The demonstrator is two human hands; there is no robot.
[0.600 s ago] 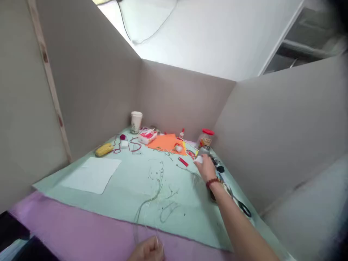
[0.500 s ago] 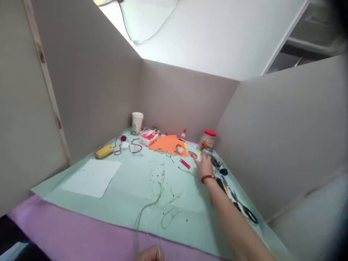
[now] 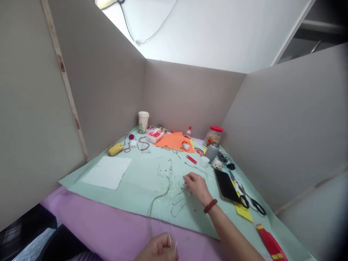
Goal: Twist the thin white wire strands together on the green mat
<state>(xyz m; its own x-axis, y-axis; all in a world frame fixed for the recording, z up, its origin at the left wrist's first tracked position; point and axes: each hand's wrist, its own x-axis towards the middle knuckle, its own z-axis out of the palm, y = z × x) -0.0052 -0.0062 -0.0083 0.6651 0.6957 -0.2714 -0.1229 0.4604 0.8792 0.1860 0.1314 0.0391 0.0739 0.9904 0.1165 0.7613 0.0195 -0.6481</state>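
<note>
My left hand [image 3: 160, 248], low at the front edge, is closed in a pinch on thin cord. Pale strands [image 3: 161, 208] run from it up onto the green table sheet. Over the middle right of the sheet is my right hand [image 3: 197, 186], wearing a dark red bead bracelet [image 3: 210, 206]. Its fingers are bent together; whatever they may hold is too small to make out. Loose greenish cord pieces [image 3: 178, 207] lie just beside and below it. Tiny beads or bits [image 3: 165, 170] are scattered left of it.
Right side: a phone [image 3: 226, 185], scissors [image 3: 248, 201], a grey bottle [image 3: 211, 153], a small white cup [image 3: 204, 161] and a red-lidded jar [image 3: 214, 135]. A red lighter [image 3: 191, 159] lies mid-table. Left: white paper [image 3: 107, 172] and a yellow corn-shaped object [image 3: 115, 149]. Grey panels surround the table.
My right hand has drawn back from beside the grey bottle and white cup to above the loose cords. My left hand has risen slightly further into view, still pinching cord. The view has shifted slightly.
</note>
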